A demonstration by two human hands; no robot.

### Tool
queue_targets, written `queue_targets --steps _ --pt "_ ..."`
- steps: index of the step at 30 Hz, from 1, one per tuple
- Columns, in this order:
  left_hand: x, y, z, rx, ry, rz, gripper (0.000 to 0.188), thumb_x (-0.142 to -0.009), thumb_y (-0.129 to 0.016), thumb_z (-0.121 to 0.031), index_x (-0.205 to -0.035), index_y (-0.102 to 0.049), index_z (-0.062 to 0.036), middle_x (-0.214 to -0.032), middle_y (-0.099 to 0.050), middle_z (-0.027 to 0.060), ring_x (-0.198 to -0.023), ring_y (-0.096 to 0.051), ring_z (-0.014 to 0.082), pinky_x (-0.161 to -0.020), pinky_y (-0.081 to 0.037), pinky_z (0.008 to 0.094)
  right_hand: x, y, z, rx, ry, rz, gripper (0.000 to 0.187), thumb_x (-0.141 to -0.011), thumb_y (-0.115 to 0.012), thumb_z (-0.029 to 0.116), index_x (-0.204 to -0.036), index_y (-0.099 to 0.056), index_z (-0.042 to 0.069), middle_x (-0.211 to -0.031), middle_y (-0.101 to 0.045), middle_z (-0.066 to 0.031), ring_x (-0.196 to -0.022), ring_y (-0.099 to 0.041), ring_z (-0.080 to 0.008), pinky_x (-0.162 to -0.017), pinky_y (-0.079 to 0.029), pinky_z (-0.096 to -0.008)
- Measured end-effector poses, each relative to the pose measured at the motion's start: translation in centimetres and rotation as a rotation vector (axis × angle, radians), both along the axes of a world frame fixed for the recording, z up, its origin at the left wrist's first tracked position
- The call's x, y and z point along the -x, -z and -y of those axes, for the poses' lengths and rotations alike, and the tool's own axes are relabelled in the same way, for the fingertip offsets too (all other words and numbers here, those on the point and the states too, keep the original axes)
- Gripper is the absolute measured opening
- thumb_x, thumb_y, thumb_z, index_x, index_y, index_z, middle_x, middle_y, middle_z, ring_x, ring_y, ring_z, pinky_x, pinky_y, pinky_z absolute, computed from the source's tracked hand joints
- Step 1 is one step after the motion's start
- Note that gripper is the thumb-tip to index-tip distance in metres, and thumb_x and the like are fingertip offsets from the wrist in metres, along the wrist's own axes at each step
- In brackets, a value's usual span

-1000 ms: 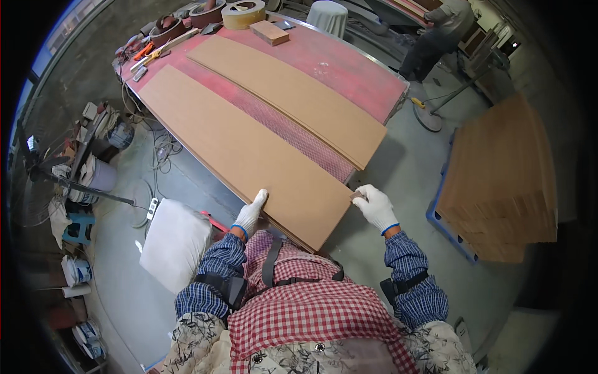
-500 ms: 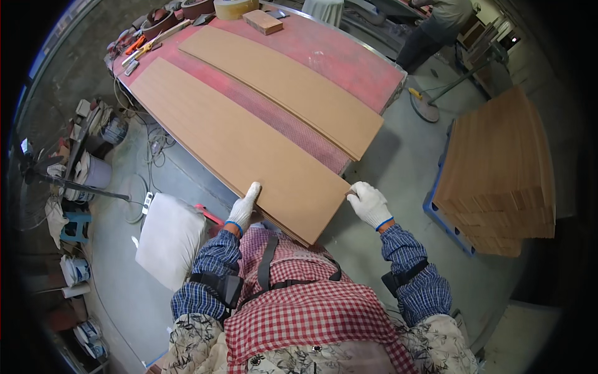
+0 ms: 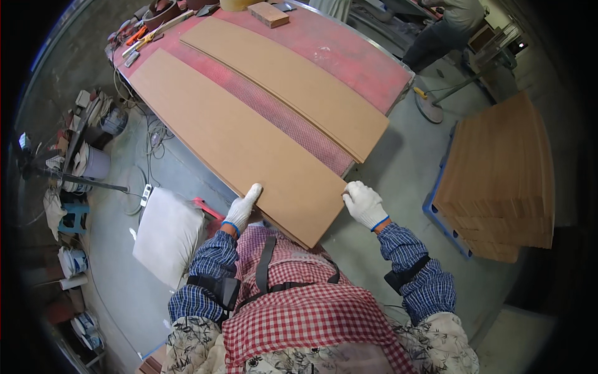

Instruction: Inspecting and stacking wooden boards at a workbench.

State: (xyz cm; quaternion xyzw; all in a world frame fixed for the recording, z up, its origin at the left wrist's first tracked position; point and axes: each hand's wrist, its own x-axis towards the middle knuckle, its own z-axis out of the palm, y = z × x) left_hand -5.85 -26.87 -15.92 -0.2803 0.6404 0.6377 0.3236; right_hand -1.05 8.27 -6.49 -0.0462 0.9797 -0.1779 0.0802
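Note:
A long brown wooden board (image 3: 249, 156) lies on a red-topped workbench (image 3: 349, 62), its near end jutting towards me; its edge looks layered, as if boards are stacked. My left hand (image 3: 242, 209), in a white knit glove, grips its near-left edge, thumb on top and fingers hidden underneath. At the board's right-hand near corner is my right hand (image 3: 366, 202), also gloved, with fingers curled closed against the end edge. Something small and dark shows at those fingertips, too little to name. Beyond a strip of reddish mesh, a second brown board (image 3: 293, 87) lies alongside.
A tall stack of brown boards (image 3: 495, 181) stands on a blue pallet (image 3: 443, 199) at right. A white-covered block (image 3: 168, 234) sits left of me, near a fan (image 3: 56, 171) and buckets (image 3: 93, 168). Tools and a brick-like block (image 3: 269, 14) occupy the bench's far end. Another person (image 3: 445, 31) stands beyond.
My right hand has shifted slightly left against the board's end. My left hand keeps its hold. The whole view has tilted a little.

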Motion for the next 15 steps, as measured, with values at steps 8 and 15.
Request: queue_targets --steps 8,15 --pt "0.2 -1.0 -0.1 0.008 -0.004 0.000 0.078 -0.082 -0.068 -0.063 -0.115 -0.062 0.0079 -0.102 -0.067 0.0191 -0.088 -0.067 0.0280 -0.075 -0.054 0.0389 -0.6 -0.7 -0.2 -0.032 -0.024 0.033 0.019 -0.092 -0.058 0.025 -0.097 -0.060 0.007 -0.097 -0.063 -0.0169 -0.082 -0.065 -0.0373 -0.073 -0.053 -0.0480" --pt "0.2 -2.1 0.0 -0.022 -0.002 -0.047 0.077 -0.082 -0.070 -0.060 -0.118 -0.062 0.0078 -0.105 -0.067 0.0173 -0.087 -0.066 0.0249 -0.074 -0.055 0.0370 3.8 0.3 3.4 -0.105 -0.074 0.032 0.021 -0.092 -0.056 0.025 -0.096 -0.056 0.005 -0.095 -0.063 -0.0189 -0.082 -0.066 -0.0372 -0.072 -0.054 -0.0485"
